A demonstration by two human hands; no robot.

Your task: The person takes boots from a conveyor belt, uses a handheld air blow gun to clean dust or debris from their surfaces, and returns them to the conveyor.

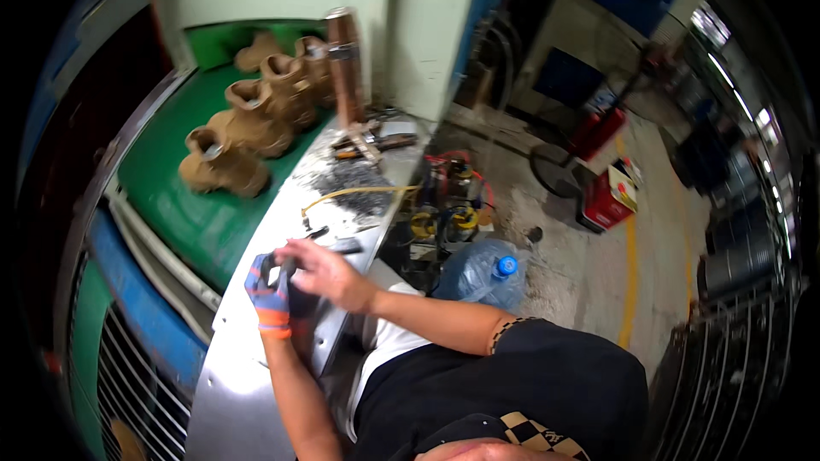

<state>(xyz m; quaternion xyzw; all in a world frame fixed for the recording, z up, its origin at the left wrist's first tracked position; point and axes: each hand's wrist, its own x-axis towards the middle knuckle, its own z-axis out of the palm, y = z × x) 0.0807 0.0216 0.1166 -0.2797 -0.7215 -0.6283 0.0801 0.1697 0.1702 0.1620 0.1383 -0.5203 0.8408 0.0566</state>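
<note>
My left hand [271, 288], in a blue-grey glove with an orange cuff, is held over the metal ledge [235, 358] with its fingers curled. My bare right hand [329, 277] meets it from the right, fingers bent towards the gloved fingertips. Between the two hands is something small and dark that I cannot make out. Just beyond them on the ledge lie a dark block-like piece [346, 245] and a thin yellow hose [354, 191]. Farther back is a patch of dark shavings [354, 181].
Several tan boots [224, 162] stand on the green conveyor belt [158, 175] at left. A copper-coloured cylinder [344, 68] rises behind the ledge beside tools [367, 145]. Right of the ledge are a large clear bottle [483, 277] with a blue cap and a red box [608, 198].
</note>
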